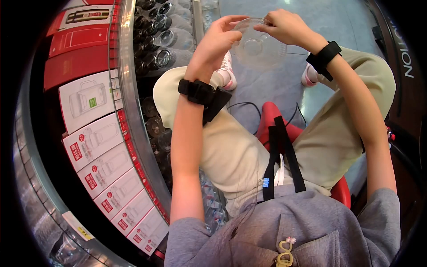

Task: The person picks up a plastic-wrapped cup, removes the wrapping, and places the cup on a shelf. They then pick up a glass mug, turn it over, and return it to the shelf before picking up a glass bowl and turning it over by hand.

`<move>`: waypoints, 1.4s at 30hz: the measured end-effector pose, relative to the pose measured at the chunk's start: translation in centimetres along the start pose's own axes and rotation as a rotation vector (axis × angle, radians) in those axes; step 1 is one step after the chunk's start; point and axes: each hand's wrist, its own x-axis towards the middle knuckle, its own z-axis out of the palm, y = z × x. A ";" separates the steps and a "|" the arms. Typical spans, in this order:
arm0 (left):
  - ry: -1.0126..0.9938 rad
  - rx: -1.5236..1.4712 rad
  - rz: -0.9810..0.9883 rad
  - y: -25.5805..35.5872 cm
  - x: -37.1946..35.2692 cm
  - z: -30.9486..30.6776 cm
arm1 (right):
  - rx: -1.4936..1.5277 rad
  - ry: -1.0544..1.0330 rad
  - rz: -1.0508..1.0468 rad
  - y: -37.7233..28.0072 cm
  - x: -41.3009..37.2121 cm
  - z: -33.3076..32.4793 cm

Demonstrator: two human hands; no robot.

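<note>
A clear, round, see-through bowl [262, 52] with a ridged rim is held up over the floor, beyond my knees. My left hand [219, 39] grips its left edge, with the thumb and fingers curled about the rim. At its upper right, my right hand [287, 27] is closed on the rim, the thumb and fingertips pressed against it. Through the clear wall a smaller ring shows near its middle. The bowl touches only my two hands.
To the left, a metal-edged shelf [129, 58] bears red and white boxes [101, 138]. Several clear jars with dark lids [165, 58] stand below it. Under me is a red stool [269, 113]; a dark cabinet-like object [400, 95] stands at the right.
</note>
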 end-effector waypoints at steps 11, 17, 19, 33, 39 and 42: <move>0.112 0.162 -0.027 -0.7 0.5 -0.6 | -0.120 0.107 0.065 1.0 -0.3 2.6; 0.270 0.350 0.044 -2.0 1.0 -1.5 | 0.195 0.102 0.282 1.6 0.9 2.2; 0.329 0.264 0.058 -0.9 0.3 -0.7 | 0.249 0.083 0.319 1.8 1.2 2.0; 0.315 0.329 -0.136 4.4 -3.0 -1.8 | 0.481 0.445 -0.277 -1.4 2.5 -3.8; 0.355 -0.038 0.154 6.3 -9.1 -0.5 | 0.968 0.602 -0.539 -5.3 1.4 -5.3; 0.389 -0.098 0.212 4.5 -11.6 -0.1 | 0.844 0.549 -0.360 -3.3 2.7 -4.7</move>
